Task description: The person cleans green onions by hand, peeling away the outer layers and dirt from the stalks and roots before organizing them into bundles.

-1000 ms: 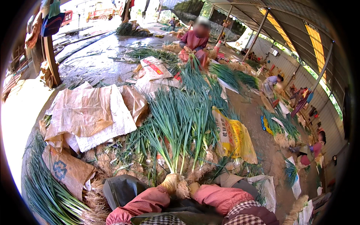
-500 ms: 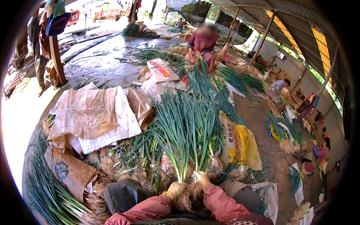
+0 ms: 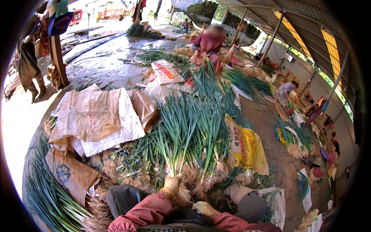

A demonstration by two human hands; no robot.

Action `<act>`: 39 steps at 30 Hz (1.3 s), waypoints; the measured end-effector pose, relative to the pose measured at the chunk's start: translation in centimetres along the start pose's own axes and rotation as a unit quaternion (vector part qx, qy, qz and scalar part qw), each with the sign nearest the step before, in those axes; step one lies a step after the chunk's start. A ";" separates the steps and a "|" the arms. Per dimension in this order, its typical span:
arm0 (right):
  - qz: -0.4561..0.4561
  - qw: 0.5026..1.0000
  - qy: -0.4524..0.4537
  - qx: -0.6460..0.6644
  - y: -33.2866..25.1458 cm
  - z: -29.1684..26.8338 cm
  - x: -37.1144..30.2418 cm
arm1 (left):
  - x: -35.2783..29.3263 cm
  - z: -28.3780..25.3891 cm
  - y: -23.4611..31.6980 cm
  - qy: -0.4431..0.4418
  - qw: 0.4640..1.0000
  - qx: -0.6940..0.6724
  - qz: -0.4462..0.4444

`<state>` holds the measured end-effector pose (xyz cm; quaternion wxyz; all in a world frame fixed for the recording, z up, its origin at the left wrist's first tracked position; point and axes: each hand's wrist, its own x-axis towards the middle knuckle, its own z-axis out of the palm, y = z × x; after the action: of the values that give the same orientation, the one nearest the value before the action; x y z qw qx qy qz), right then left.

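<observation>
My left hand (image 3: 171,186), in a pale yellowish work glove, is closed around the root end of a bunch of green onions (image 3: 174,156). Their pale stalks and long green leaves point away from me, and bushy roots stick out beside the glove. Nearer my lap, my right hand (image 3: 205,208), gloved alike, is apart from the bunch with its fingers curled; whatever they may hold is hidden. More green onions (image 3: 208,158) lie just right of the held bunch, roots toward me.
Tan and white woven sacks (image 3: 92,116) cover part of the pile at left. A yellow-and-white sack (image 3: 249,145) lies at right. More green onions (image 3: 54,193) lie at lower left. A person (image 3: 208,44) sits beyond the pile; another stands by the post (image 3: 58,63).
My right hand has let go of its onions and drawn back toward my lap. My left hand has shifted slightly left and forward with its bunch. The person at far left has moved.
</observation>
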<state>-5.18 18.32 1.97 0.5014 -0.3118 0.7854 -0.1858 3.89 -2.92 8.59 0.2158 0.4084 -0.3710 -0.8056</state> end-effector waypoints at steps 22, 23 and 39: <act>-0.040 0.935 0.352 0.005 0.1 -5.1 4.7 | -0.1 -0.6 -0.7 -0.074 0.983 0.119 -0.123; 0.011 0.929 0.357 -0.099 -4.0 -6.0 4.9 | -0.1 -1.6 -1.0 -0.051 0.987 0.091 -0.120; -0.019 0.925 0.142 0.351 -9.6 -5.1 7.3 | -0.2 -1.0 -5.5 -0.075 0.981 0.062 -0.170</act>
<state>-9.05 6.22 5.09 0.4584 -0.1011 0.7266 -0.5016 4.52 0.28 4.04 0.0220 0.4164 -0.3604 -0.8344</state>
